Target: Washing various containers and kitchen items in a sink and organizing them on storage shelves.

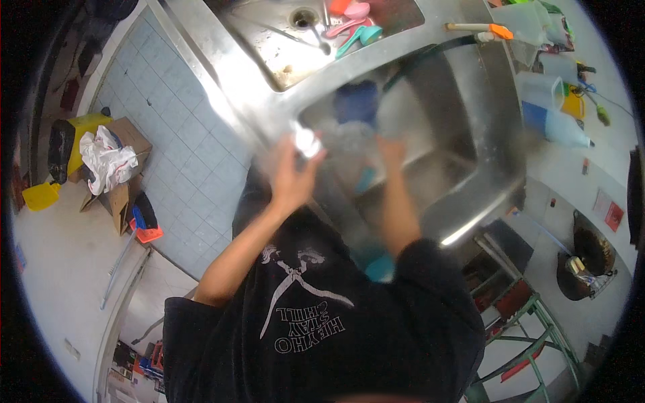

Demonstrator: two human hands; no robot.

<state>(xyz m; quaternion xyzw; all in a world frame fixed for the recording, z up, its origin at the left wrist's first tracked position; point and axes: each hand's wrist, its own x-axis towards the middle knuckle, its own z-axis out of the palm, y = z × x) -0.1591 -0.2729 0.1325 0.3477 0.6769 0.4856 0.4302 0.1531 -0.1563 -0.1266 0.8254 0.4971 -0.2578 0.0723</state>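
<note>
My left hand (293, 179) is at the near left rim of a stainless-steel sink (453, 189). Its fingers and thumb close around a small, shiny, whitish object (307, 142), whose kind is lost in glare. Inside the nearer basin is my right hand (392, 150), blurred, with its fingers hard to make out. Just beyond it lies a dark blue object (357, 102), also blurred, and whether the hand touches it is unclear. A small teal item (365, 180) shows between my forearms.
Pink and teal spoons or scoops (360, 38) lie in the farther basin by the drain (304, 18). An orange-ended tap (499, 31) overhangs the rim. Plastic containers (539, 90) stand to the right. A cardboard box (132, 138) and dustpan (146, 231) are at left.
</note>
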